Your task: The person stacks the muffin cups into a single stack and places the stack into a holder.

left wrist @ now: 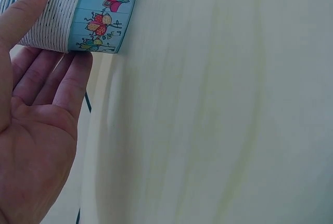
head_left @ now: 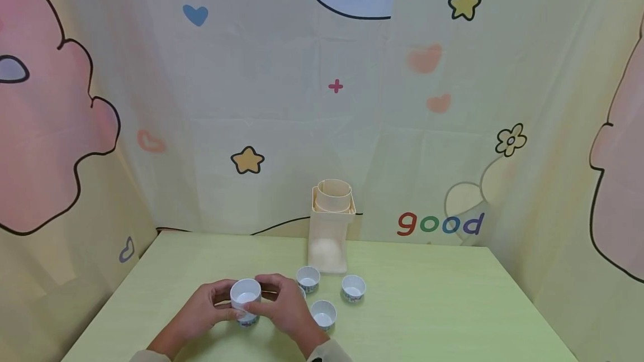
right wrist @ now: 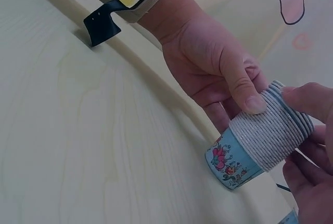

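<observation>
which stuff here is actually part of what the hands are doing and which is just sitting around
In hand:
- stack of paper cups, held between left hand and right hand

Lying about:
- three single cups on the table
- beige container at the back
- patterned cloth backdrop

Fourth small cup (head_left: 302, 291) half hidden behind right hand (head_left: 282, 309); forearms cropped.

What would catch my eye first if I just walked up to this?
Both hands, the left hand and right hand, hold a small white cup above the near table. Three more cups stand just right, before a tall beige container, with a cartoon curtain behind.
</observation>
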Demonstrator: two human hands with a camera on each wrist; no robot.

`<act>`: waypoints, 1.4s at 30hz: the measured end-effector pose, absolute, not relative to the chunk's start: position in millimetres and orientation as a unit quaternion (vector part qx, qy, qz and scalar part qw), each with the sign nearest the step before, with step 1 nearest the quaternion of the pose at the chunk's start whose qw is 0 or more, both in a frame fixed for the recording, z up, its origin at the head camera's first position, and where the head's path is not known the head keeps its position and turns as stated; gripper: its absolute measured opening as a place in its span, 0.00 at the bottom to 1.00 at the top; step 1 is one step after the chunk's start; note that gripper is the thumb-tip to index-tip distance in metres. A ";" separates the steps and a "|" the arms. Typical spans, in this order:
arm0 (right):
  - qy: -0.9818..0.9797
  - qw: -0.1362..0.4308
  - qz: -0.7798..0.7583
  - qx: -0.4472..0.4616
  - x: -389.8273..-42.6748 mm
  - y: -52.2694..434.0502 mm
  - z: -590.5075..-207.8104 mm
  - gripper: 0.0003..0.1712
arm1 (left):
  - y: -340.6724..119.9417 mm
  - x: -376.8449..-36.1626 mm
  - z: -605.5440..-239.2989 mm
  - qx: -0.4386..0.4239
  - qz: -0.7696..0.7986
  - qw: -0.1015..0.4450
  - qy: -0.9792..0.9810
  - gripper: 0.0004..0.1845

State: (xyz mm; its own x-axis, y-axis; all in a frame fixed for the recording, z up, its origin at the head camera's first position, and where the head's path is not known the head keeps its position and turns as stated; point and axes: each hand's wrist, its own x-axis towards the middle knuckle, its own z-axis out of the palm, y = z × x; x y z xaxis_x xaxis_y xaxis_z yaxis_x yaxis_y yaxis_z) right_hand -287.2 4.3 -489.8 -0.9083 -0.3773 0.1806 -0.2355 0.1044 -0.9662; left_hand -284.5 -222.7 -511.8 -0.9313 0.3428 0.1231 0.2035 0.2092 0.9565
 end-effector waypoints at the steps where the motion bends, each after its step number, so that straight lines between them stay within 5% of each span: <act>1: 0.740 0.056 -0.637 -0.209 -287.0 5.5 -489.7 0.31 | -222.6 -284.4 -511.9 0.177 0.605 0.058 0.774 0.37; 19: 0.737 0.002 -0.650 -0.184 -285.1 57.5 -478.6 0.24 | -222.4 -285.2 -513.6 0.184 0.606 0.056 0.772 0.36; 42: 0.775 -0.158 -0.610 -0.052 -310.0 149.2 -503.2 0.25 | -223.1 -285.4 -514.8 0.186 0.603 0.050 0.774 0.37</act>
State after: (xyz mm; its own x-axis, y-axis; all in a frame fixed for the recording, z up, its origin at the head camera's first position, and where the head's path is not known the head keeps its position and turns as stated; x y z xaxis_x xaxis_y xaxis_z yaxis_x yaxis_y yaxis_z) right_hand -310.0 149.2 -503.2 -0.9448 0.1119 0.3079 -0.2731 0.2497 -0.9290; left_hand -285.4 -223.1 -514.8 -0.9258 0.3484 0.1467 0.2278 0.2044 0.9520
